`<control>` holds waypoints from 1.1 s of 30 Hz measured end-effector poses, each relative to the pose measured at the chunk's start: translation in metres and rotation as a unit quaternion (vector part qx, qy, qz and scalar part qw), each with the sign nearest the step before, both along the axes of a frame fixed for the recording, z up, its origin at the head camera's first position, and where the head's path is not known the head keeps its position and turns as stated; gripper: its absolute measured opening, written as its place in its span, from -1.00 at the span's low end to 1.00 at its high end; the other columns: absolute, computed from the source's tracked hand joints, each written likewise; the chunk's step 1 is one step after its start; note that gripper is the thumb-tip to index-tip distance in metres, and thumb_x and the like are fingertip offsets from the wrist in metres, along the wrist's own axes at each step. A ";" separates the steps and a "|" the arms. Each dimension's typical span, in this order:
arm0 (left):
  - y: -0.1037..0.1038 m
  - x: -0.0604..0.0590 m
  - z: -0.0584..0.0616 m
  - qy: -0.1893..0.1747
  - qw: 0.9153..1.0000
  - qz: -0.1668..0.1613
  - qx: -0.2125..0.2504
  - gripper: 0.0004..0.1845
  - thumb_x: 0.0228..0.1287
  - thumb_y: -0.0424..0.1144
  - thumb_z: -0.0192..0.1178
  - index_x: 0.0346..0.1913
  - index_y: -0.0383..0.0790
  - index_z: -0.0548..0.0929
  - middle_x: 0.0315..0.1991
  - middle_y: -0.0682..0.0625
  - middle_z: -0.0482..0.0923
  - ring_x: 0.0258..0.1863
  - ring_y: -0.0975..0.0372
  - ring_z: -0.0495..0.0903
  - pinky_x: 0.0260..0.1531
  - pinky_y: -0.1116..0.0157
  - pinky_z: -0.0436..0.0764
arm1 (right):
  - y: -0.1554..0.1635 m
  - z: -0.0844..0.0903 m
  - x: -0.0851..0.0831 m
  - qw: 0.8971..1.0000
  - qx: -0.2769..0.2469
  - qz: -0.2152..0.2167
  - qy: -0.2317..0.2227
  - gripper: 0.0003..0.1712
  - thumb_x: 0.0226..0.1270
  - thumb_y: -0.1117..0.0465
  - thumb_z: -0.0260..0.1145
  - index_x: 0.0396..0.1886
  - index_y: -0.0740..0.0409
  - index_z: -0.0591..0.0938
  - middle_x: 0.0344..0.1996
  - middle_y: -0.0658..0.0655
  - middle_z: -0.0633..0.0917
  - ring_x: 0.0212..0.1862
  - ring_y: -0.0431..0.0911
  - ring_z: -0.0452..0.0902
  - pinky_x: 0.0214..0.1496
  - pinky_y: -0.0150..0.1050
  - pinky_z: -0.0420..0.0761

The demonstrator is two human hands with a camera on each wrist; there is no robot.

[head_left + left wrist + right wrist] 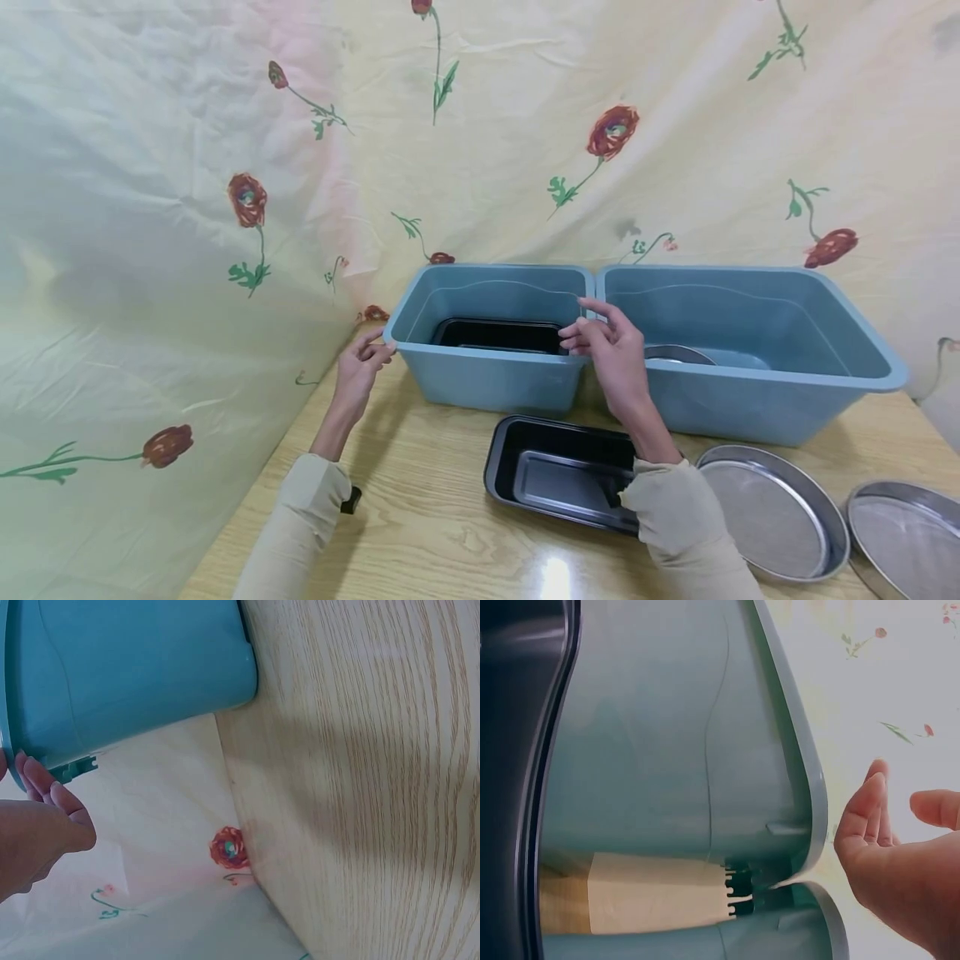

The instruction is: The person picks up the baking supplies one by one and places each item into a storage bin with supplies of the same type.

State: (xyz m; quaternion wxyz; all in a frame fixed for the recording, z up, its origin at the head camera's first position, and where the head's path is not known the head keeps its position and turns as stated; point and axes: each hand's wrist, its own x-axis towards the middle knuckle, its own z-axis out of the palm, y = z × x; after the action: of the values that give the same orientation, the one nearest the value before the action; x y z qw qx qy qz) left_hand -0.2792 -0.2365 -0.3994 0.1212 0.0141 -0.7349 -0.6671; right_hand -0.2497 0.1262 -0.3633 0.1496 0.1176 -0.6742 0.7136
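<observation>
Fingers [37, 778] of left hand [356, 372] on left blue bin [487, 383]

Cloth [480, 183] behind and at left: pale, creased, red flowers, green stems. Counter [420, 508]: light wood grain, bright glare patch, near side. At right, round pan [765, 518]; second round pan [911, 537] just beside.

The left plastic bin [487, 379] and right plastic bin [750, 410] are both showing plain dusty blue. The front loaf pan [562, 479] is gleaming black, and the inner loaf pan [502, 336] is also showing black. The round metal pans [765, 517] are shining silver-grey. The tabletop [420, 517] is displaying pale tan wood grain. Cream cloth [495, 167] is bearing red poppies [613, 132] with green stems [581, 185], while the sleeves [292, 508] are showing plain beige.
</observation>
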 end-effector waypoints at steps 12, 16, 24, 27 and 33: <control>-0.001 0.000 0.000 0.001 1.000 -0.002 -0.003 -0.54 0.47 -0.36 0.25 0.35 -0.44 0.51 -0.33 0.07 0.68 -0.30 0.32 0.56 -0.04 0.22 0.41 | 0.010 -0.007 0.017 1.000 0.020 -0.004 0.001 -0.63 0.67 0.23 0.11 0.31 0.31 0.50 -0.33 0.02 0.76 -0.28 -0.14 0.67 -0.14 -0.36 0.65; 0.000 0.001 -0.001 0.000 1.000 -0.002 0.000 -0.53 0.47 -0.36 0.25 0.35 -0.44 0.50 -0.32 0.06 0.69 -0.30 0.31 0.56 -0.06 0.26 0.40 | 0.011 -0.009 0.021 0.999 0.032 -0.008 0.007 -0.64 0.67 0.25 0.10 0.30 0.30 0.51 -0.32 0.01 0.75 -0.28 -0.15 0.68 -0.14 -0.36 0.65; 0.001 0.000 0.000 -0.001 1.000 -0.002 0.006 -0.54 0.49 -0.37 0.24 0.36 -0.43 0.50 -0.36 0.13 0.67 -0.27 0.27 0.56 -0.06 0.28 0.42 | 0.012 -0.012 0.030 0.999 0.049 -0.002 0.001 -0.66 0.67 0.27 0.09 0.29 0.31 0.51 -0.30 0.07 0.75 -0.29 -0.15 0.68 -0.14 -0.35 0.66; 0.001 0.001 0.001 -0.004 1.000 -0.005 0.007 -0.52 0.49 -0.36 0.25 0.38 -0.44 0.49 -0.33 0.11 0.68 -0.26 0.26 0.56 -0.04 0.25 0.41 | 0.012 -0.014 0.033 0.998 0.056 -0.003 -0.003 -0.67 0.67 0.29 0.09 0.29 0.32 0.51 -0.29 0.13 0.75 -0.30 -0.15 0.68 -0.14 -0.35 0.66; -0.001 0.000 0.001 -0.011 1.000 -0.008 0.009 -0.49 0.48 -0.37 0.26 0.39 -0.46 0.45 -0.33 0.12 0.68 -0.25 0.23 0.58 0.00 0.18 0.40 | 0.014 -0.019 0.040 0.997 0.073 -0.007 -0.002 -0.65 0.65 0.33 0.11 0.30 0.37 0.50 -0.26 0.30 0.74 -0.31 -0.17 0.67 -0.16 -0.36 0.66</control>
State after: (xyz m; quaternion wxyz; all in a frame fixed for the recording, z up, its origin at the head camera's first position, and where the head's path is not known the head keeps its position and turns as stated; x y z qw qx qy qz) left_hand -0.2788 -0.2370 -0.3986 0.1079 0.0168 -0.7302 -0.6744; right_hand -0.2098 0.1402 -0.3827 0.1438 0.1220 -0.7256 0.6618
